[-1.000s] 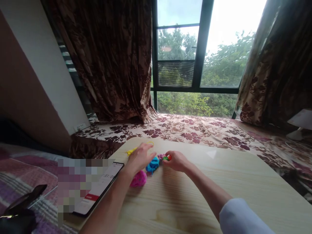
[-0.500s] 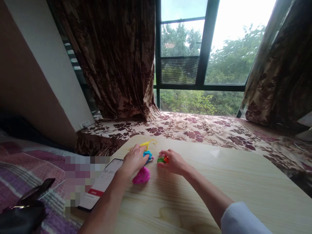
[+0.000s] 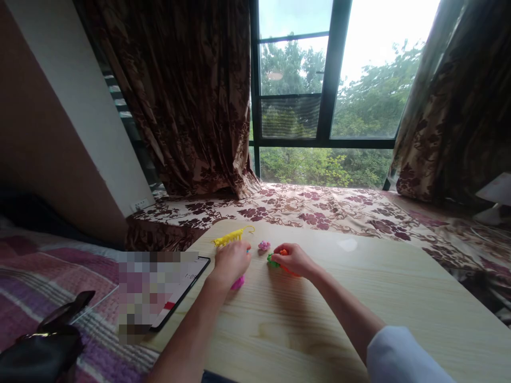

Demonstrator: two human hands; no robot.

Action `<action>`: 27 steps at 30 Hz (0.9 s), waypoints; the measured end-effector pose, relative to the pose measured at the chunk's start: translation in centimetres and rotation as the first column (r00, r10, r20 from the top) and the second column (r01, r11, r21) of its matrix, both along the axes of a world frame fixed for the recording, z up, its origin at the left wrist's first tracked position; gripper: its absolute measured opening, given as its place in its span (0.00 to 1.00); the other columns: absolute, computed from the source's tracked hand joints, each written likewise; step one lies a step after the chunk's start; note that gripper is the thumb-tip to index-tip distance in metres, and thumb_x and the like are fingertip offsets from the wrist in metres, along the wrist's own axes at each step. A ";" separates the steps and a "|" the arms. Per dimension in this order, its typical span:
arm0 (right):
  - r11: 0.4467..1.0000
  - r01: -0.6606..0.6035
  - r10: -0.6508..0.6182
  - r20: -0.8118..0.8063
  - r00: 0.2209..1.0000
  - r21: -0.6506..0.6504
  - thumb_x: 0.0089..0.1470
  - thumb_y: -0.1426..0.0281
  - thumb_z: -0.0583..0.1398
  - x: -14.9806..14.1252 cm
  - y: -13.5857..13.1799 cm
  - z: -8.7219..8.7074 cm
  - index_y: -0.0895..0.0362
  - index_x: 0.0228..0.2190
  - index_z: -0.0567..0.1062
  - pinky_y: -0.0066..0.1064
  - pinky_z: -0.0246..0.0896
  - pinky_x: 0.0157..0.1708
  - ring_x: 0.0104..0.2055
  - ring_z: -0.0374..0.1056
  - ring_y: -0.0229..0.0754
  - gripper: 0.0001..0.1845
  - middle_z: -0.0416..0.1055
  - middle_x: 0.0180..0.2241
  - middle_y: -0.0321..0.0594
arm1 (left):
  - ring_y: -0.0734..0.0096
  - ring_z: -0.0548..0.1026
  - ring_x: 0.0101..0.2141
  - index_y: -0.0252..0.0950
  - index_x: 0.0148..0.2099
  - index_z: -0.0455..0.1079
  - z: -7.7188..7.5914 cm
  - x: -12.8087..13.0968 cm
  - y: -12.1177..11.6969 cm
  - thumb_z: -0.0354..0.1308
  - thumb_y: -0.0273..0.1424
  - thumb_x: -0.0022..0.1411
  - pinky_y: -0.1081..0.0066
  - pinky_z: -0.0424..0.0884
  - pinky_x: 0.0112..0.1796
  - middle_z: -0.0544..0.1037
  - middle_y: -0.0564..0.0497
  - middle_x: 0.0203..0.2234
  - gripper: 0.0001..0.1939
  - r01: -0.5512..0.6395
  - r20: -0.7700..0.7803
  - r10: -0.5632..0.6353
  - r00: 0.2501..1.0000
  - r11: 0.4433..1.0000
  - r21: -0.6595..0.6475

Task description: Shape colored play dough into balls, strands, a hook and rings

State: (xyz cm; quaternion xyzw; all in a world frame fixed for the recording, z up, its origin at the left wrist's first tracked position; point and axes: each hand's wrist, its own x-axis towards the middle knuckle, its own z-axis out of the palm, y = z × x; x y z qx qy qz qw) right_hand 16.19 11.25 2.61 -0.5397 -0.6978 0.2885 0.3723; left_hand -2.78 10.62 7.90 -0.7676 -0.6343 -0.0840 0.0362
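Green, lumpy, soft-looking piece (image 3: 272, 261) lay left of the right hand (image 3: 296, 260), pinched at its fingertips; long axis unclear. Left hand (image 3: 230, 261), farther off, curled round a mostly hidden blue piece (image 3: 248, 251).

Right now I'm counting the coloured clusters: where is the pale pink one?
In the head view, the pale pink cluster lies on the table, right of the left hand and just beyond the green cluster at the right hand.
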 end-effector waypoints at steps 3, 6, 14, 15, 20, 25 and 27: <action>0.999 -0.001 0.000 0.034 0.999 0.036 0.41 0.68 0.60 -0.1 -0.5 -0.1 0.56 0.30 0.76 0.25 0.56 0.27 0.27 0.64 0.35 0.10 0.71 0.28 0.36 | 0.55 0.74 0.33 0.34 0.32 0.73 0.2 1.3 2.1 0.53 0.27 0.49 0.64 0.66 0.31 0.76 0.40 0.29 0.08 -0.029 -0.042 0.027 0.999 0.998 -0.063; 0.997 -0.014 0.007 0.098 0.995 0.072 0.41 0.68 0.59 0.2 -0.9 -0.3 0.55 0.31 0.75 0.25 0.56 0.28 0.28 0.63 0.35 0.11 0.70 0.31 0.36 | 0.52 0.73 0.35 0.30 0.33 0.73 -0.1 2.4 2.9 0.52 0.23 0.48 0.63 0.66 0.31 0.76 0.36 0.29 0.10 -0.040 -0.069 0.034 0.997 0.996 -0.077; 0.991 -0.018 -0.003 0.158 0.987 0.131 0.45 0.67 0.58 0.9 -1.4 -0.8 0.53 0.35 0.74 0.25 0.56 0.30 0.30 0.64 0.36 0.12 0.70 0.32 0.36 | 0.54 0.73 0.34 0.31 0.32 0.73 -0.8 2.5 1.9 0.51 0.26 0.51 0.64 0.64 0.34 0.76 0.38 0.28 0.09 0.026 -0.077 -0.033 0.996 0.996 -0.084; 0.991 -0.014 -0.007 0.157 0.988 0.134 0.46 0.67 0.58 0.8 -1.4 -0.8 0.53 0.35 0.74 0.25 0.56 0.30 0.30 0.64 0.36 0.12 0.70 0.32 0.37 | 0.56 0.73 0.34 0.32 0.32 0.73 -0.8 2.5 1.9 0.52 0.27 0.52 0.64 0.64 0.34 0.76 0.39 0.28 0.09 0.033 -0.067 -0.038 0.997 0.996 -0.079; 0.990 -0.013 -0.008 0.147 0.989 0.139 0.47 0.66 0.57 0.9 -1.5 -0.9 0.52 0.35 0.74 0.25 0.56 0.32 0.32 0.64 0.37 0.11 0.70 0.34 0.36 | 0.66 0.71 0.36 0.39 0.37 0.72 0.0 3.0 4.1 0.47 0.33 0.57 0.71 0.62 0.36 0.75 0.46 0.34 0.13 0.094 0.018 -0.094 0.995 0.996 -0.009; 0.992 -0.011 -0.008 0.156 0.988 0.122 0.48 0.66 0.57 1.0 -1.5 -0.8 0.52 0.36 0.74 0.25 0.56 0.33 0.33 0.65 0.37 0.12 0.70 0.34 0.36 | 0.72 0.70 0.30 0.37 0.25 0.72 -0.3 4.1 6.2 0.50 0.32 0.54 0.75 0.61 0.31 0.75 0.49 0.30 0.11 0.204 0.061 -0.201 0.978 0.978 -0.049; 0.993 -0.010 -0.008 0.163 0.987 0.115 0.48 0.66 0.57 0.9 -1.6 -0.8 0.51 0.36 0.74 0.25 0.56 0.33 0.33 0.65 0.36 0.12 0.69 0.34 0.36 | 0.73 0.69 0.28 0.37 0.23 0.71 -0.9 4.3 6.2 0.49 0.32 0.55 0.76 0.61 0.30 0.74 0.49 0.29 0.13 0.235 0.073 -0.230 0.970 0.969 -0.070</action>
